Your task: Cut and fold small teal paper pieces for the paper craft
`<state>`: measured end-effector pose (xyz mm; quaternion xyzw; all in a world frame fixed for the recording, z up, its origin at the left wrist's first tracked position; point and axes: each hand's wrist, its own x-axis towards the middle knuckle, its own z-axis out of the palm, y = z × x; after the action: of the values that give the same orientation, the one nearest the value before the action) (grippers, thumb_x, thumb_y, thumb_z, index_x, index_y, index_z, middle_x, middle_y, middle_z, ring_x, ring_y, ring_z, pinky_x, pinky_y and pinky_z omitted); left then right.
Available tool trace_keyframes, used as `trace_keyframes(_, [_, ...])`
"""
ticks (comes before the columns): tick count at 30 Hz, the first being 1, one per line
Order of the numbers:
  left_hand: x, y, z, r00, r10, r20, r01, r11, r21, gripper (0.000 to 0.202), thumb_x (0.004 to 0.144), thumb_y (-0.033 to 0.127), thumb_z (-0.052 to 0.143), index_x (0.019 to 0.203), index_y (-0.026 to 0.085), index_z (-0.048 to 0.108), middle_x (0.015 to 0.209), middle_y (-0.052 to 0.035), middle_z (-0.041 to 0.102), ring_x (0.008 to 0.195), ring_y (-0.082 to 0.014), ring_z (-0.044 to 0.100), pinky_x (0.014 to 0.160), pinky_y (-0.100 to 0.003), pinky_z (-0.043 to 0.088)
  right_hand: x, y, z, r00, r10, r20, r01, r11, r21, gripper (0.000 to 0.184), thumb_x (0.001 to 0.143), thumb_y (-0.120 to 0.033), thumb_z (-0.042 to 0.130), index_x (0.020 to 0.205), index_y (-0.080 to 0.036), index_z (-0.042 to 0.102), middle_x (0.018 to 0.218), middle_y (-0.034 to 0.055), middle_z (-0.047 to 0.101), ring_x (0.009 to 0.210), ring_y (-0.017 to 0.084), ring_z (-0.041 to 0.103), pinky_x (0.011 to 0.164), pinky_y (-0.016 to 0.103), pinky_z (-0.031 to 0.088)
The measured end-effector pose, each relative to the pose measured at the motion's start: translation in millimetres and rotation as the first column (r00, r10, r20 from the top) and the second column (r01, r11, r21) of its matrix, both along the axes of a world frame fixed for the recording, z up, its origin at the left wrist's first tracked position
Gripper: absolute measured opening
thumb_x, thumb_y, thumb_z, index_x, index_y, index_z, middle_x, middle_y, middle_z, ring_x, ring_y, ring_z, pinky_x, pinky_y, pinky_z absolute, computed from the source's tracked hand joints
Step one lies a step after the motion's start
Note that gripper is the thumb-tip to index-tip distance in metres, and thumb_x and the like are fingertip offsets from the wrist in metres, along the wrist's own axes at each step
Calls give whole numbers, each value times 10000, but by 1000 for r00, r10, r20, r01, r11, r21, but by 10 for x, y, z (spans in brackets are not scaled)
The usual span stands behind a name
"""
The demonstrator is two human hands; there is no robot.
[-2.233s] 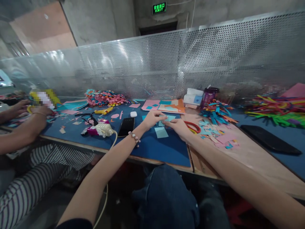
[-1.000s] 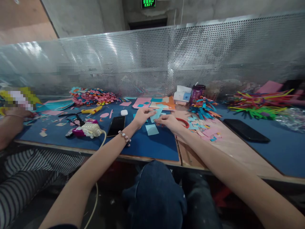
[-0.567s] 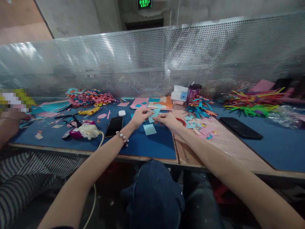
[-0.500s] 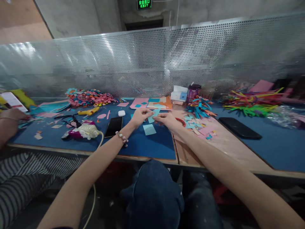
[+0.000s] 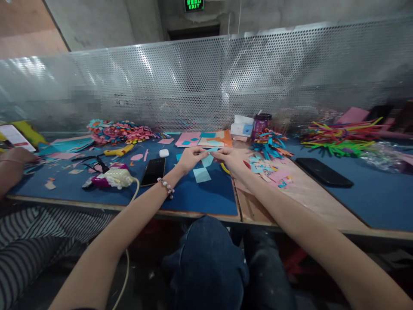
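My left hand (image 5: 188, 157) and my right hand (image 5: 231, 158) meet over the blue mat (image 5: 200, 196), each pinching a corner of a small light-blue paper square (image 5: 208, 160) lifted off the mat. A second light-blue paper square (image 5: 201, 175) lies flat just below it. A beaded bracelet (image 5: 165, 186) sits on my left wrist. Red-handled scissors (image 5: 247, 164) lie partly hidden behind my right hand.
A black phone (image 5: 153, 171) and a white-and-magenta glue gun (image 5: 111, 178) with its cord lie to the left. Sheets of coloured paper (image 5: 206, 139), a purple jar (image 5: 260, 124), paper scraps (image 5: 270, 168) and another black phone (image 5: 324, 172) lie behind and to the right. A co-worker's arm (image 5: 11, 165) is at far left.
The paper square, earlier pressed flat under both hands, is now lifted and held by its corners. The camera view has shifted left.
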<state>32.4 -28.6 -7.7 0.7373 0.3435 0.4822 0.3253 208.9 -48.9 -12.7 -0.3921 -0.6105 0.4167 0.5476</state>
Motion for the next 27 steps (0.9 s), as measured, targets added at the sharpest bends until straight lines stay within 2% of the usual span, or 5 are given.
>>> trace_keyframes(6, [-30,-22,51,999,4,-48,-4,1000,9,326,681,443,651,750,126,681,700,-35,607,560,-84,449,511,-221,330,7,44,-1,998,-52,47,50,998,49,377,635,-536,655,678,-165,607,675,30,619,619,118,536,581,231,411])
trace_keyframes(13, [-44,37,71,997,-17,78,24,995,-92,299,654,402,688,764,129,641,706,-19,585,555,-76,482,515,-215,385,186,-51,178,904,28,426,-60,996,61,310,647,-447,661,594,-144,618,583,23,611,560,116,515,553,240,380])
trace_keyframes(18, [-26,27,91,916,-72,394,188,945,-266,471,732,537,582,951,119,588,859,-94,618,647,-129,587,512,-242,442,226,2,147,985,-33,169,32,999,11,284,634,-420,688,615,-143,629,623,33,625,595,117,534,569,238,382])
trace_keyframes(22, [76,-50,54,918,-160,364,282,907,-314,424,711,457,654,939,109,576,908,-129,648,754,-182,634,575,-267,485,125,25,87,997,-55,-53,50,995,-84,304,586,-428,732,656,-147,641,639,32,624,603,116,537,535,230,360])
trace_keyframes(27, [130,-28,-18,948,-80,308,171,944,-283,383,667,396,704,874,81,631,793,-118,674,731,-192,639,606,-297,516,141,-3,122,990,61,123,-56,997,-44,346,683,-496,644,693,-150,652,692,54,648,648,142,567,547,241,363])
